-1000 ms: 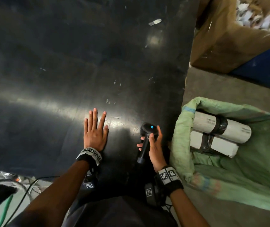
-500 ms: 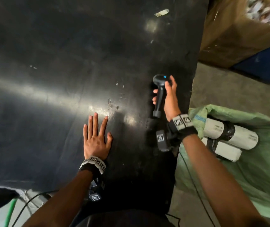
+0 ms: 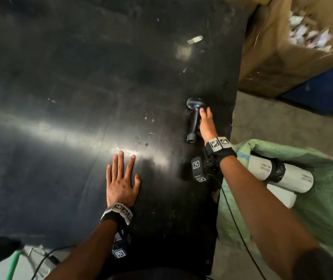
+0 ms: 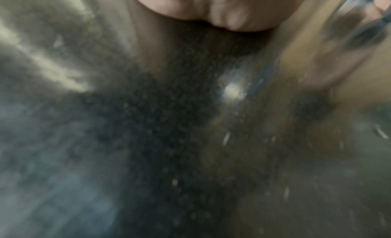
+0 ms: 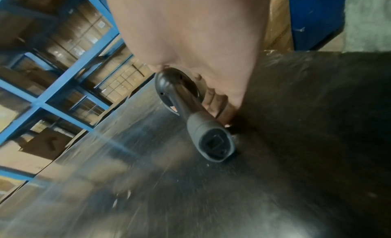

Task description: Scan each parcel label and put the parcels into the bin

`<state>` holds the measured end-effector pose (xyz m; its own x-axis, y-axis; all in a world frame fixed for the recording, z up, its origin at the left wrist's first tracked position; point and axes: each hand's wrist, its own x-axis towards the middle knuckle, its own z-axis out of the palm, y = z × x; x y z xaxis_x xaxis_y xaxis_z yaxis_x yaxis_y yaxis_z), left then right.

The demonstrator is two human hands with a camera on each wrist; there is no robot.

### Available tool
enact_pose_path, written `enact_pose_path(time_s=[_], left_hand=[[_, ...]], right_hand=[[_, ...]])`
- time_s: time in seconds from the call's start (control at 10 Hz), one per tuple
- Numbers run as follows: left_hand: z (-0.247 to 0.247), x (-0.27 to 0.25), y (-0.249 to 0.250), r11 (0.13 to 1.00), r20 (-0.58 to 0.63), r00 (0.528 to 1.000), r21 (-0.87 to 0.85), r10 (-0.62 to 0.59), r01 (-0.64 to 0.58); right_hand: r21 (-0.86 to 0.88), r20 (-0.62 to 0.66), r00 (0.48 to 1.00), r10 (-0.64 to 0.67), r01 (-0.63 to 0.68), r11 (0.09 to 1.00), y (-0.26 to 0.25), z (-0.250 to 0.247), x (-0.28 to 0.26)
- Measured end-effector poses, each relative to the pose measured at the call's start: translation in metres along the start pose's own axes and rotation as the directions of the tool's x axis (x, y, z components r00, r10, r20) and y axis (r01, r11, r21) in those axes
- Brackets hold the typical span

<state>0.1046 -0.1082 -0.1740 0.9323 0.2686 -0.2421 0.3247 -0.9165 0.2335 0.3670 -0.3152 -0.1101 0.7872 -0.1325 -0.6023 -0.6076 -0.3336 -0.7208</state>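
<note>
My left hand [image 3: 121, 178] lies flat, fingers spread, on the black table [image 3: 70, 98]; the left wrist view is blurred and shows only the heel of the palm [image 4: 222, 11] on that surface. My right hand [image 3: 206, 126] grips the black barcode scanner [image 3: 194, 120] near the table's right edge. In the right wrist view the scanner [image 5: 201, 124] lies low on the table and my fingers [image 5: 213, 99] curl around its handle. Two white parcels, a taped roll [image 3: 278, 172] and a flat box [image 3: 282, 196], lie in the green sack [image 3: 242, 154] on the right.
A large cardboard box [image 3: 272, 63] holding paper scraps stands on the floor beyond the sack, with a blue container [image 3: 323, 87] next to it. A scrap of tape [image 3: 195, 39] lies far out on the table. Blue racking [image 5: 63, 74] with cartons stands behind the table.
My right hand carried the scanner forward from the near table edge and lowered it onto the table by the right edge. My left hand stayed flat on the table.
</note>
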Motion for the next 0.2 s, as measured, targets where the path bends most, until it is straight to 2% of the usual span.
enact_pose_path(time_s=[0.1,0.2], left_hand=[[-0.003,-0.002,0.002,1.0,-0.007,1.0,-0.002,0.02,-0.02],[0.0,-0.014,-0.001,0.997,-0.047,0.998,-0.066,0.042,-0.045]], right_hand=[[-0.158,0.03,0.998,-0.062,0.066,0.985,0.009,-0.009,-0.031],[-0.351,0.106,0.986,-0.132,0.161,0.922,0.032,-0.031,-0.087]])
